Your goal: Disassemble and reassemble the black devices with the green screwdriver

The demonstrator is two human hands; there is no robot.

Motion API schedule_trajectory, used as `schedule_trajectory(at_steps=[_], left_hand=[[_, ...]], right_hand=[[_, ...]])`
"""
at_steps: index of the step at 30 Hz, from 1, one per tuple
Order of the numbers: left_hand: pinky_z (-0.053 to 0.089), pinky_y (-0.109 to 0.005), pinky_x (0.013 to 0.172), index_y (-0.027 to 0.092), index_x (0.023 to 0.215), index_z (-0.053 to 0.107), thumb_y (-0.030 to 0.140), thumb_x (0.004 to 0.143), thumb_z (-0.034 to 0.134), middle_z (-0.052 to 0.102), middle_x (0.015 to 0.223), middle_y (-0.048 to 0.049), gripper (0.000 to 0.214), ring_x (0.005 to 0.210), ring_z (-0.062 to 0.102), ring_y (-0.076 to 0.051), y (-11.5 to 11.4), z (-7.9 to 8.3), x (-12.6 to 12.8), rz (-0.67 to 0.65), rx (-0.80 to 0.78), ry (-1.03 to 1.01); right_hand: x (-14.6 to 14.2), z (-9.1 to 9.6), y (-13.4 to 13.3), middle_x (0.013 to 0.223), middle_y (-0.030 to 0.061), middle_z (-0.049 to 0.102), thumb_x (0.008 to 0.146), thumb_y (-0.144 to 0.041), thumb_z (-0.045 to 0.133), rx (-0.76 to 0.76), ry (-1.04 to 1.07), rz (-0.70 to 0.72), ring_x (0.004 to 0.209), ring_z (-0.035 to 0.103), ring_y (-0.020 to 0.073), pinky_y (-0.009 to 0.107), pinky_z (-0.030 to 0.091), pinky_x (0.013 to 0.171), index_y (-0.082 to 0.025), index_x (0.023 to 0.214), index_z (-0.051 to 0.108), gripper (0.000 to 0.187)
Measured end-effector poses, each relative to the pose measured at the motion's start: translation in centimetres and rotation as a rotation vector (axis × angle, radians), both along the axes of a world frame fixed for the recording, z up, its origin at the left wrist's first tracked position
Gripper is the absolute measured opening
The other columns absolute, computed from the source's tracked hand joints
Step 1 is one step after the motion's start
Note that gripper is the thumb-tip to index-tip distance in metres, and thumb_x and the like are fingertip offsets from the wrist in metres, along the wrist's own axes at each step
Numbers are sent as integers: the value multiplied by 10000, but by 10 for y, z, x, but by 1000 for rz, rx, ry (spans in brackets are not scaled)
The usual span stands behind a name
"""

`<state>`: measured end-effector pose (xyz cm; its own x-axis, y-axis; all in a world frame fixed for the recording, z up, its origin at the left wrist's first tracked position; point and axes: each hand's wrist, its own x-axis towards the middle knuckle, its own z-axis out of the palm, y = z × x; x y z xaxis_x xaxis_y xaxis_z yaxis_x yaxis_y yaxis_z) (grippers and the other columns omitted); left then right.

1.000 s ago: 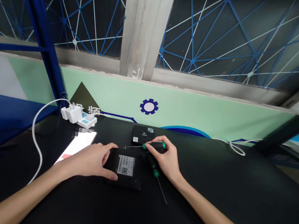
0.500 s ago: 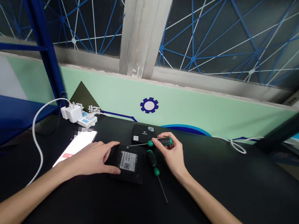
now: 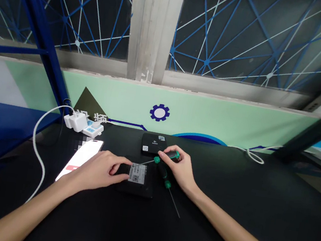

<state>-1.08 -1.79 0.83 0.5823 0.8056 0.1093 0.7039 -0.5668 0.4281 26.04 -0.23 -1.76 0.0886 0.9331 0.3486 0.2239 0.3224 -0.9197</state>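
Right grip (image 3: 179, 169) closed around the green-and-black handle of a screwdriver (image 3: 172, 154), fingers and thumb wrapped on it, thin shaft reaching left to a tip at the upper edge of a white label (image 3: 137, 173); contact there impossible to tell. Label on top of a flat black box (image 3: 138, 187), the box lying on the black worktop (image 3: 192, 230) between both grips. Left grip (image 3: 97, 171) half open, fingertips resting on the box's left part, nothing clasped. Just below the right grip and beside the box, a second green-handled screwdriver (image 3: 162, 172) lying on the worktop. Beyond the right grip, a second black box (image 3: 153, 143). Left of the left grip, a lit smartphone (image 3: 80, 160); farther out, a white charger (image 3: 76, 121) beside a power strip (image 3: 93, 129), with a white cable (image 3: 35, 150) curving down from the charger.
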Motion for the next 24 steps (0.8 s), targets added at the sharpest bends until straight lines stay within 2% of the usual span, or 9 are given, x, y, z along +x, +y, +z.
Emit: schedule_trajectory(at_steps=[13, 19, 24], left_hand=[[372, -219, 541, 302, 1163, 732, 412, 917, 593, 491, 546, 66, 303, 500, 500, -107, -2, 3, 2, -27, -8, -9], [369, -211, 538, 307, 1142, 742, 392, 928, 585, 500, 544, 68, 279, 490, 489, -97, -3, 2, 1, -35, -2, -40], [359, -215, 527, 283, 1096, 768, 392, 938, 575, 518, 529, 59, 272, 478, 477, -96, -2, 0, 1, -20, 56, -60]], right_hand=[[-1, 1, -1, 685, 14, 614, 718, -589, 776, 21, -16, -23, 587, 527, 159, 284, 436, 550, -197, 758, 636, 418], [0, 0, 0, 671, 2, 595, 708, -585, 785, 3, 38, -18, 568, 510, 148, 277, 417, 539, -201, 747, 626, 418], [0, -1, 1, 654, -1, 602, 686, -594, 798, -14, 55, -19, 552, 511, 147, 276, 408, 519, -201, 761, 627, 435]])
